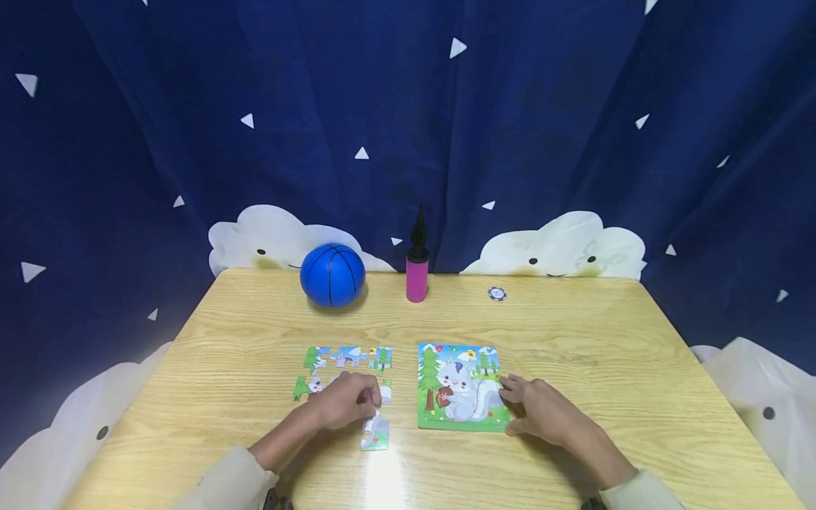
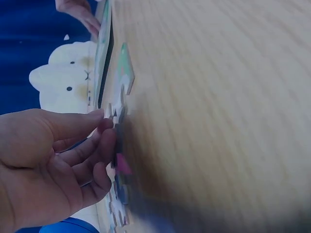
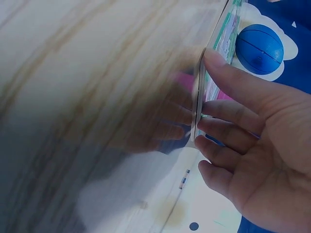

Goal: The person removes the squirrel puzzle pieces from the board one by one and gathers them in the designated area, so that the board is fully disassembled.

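Observation:
My left hand [image 1: 344, 402] hovers low over loose jigsaw pieces left of centre, its thumb and curled index finger pinching at a puzzle piece [image 1: 372, 421]. In the left wrist view the fingertips of the left hand [image 2: 73, 160] meet the row of pieces edge-on; the pinched part is mostly hidden. More puzzle pieces [image 1: 349, 355] lie in rows beyond and beneath this hand. My right hand [image 1: 542, 409] rests at the right edge of a square squirrel picture board [image 1: 460, 418]. Its loosely extended thumb and fingers touch the board's side in the right wrist view.
Toward the back of the wooden table [image 1: 574, 333] stand a blue ball [image 1: 333, 276], a pink hand pump [image 1: 417, 278] with a black top, and a poker chip [image 1: 497, 293]. A dark blue curtain [image 1: 408, 106] hangs behind the table.

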`<state>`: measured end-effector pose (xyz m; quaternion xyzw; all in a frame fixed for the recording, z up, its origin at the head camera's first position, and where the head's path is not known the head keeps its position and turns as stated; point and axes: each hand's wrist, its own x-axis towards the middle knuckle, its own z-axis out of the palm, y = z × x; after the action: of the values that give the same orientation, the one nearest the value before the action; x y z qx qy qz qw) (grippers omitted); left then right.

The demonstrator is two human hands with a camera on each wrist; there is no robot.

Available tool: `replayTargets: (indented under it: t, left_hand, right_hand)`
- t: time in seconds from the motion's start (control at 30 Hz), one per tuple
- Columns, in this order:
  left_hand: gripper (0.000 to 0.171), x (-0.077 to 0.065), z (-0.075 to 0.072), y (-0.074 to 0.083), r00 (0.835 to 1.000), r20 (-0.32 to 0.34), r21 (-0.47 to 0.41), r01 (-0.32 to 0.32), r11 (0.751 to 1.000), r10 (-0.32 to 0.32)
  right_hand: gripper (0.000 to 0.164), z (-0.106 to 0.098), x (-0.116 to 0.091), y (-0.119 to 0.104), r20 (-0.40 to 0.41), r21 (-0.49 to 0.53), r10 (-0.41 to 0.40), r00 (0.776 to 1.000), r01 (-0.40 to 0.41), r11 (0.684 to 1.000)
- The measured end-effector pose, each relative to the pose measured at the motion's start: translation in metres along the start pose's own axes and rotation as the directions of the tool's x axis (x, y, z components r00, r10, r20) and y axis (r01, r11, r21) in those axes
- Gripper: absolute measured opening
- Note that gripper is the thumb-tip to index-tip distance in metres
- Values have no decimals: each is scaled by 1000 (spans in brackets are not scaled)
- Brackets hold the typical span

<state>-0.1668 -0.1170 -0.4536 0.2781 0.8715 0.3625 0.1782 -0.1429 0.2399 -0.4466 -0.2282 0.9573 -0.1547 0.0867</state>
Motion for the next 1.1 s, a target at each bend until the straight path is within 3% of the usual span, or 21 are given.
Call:
replayTargets:
  t: [0.27, 0.43, 0.7, 0.9, 1.1]
  left_hand:
    - [6, 19, -2, 8, 999, -21, 12, -34, 999, 34]
    - [9, 32, 8, 19, 1000, 5, -52, -14, 999, 14]
    - [15, 59, 22, 37, 999, 18, -75, -47, 996, 48]
    - [18, 68, 32, 46, 996, 53, -75, -66, 995, 70]
    - [24, 74, 39, 50, 997, 69, -76, -29, 997, 34]
  right_hand:
    - [60, 1, 0, 1, 8, 18, 15, 1000, -16, 1000]
    - [60, 1, 1, 0, 18, 34, 45, 999, -45, 998]
    - [61, 1, 1, 0, 20, 27, 54, 998, -55, 998]
    - [61, 2, 1, -2, 22, 38, 57, 998, -58, 998]
    - [61, 2, 0, -1, 24, 28, 59, 998, -60, 998]
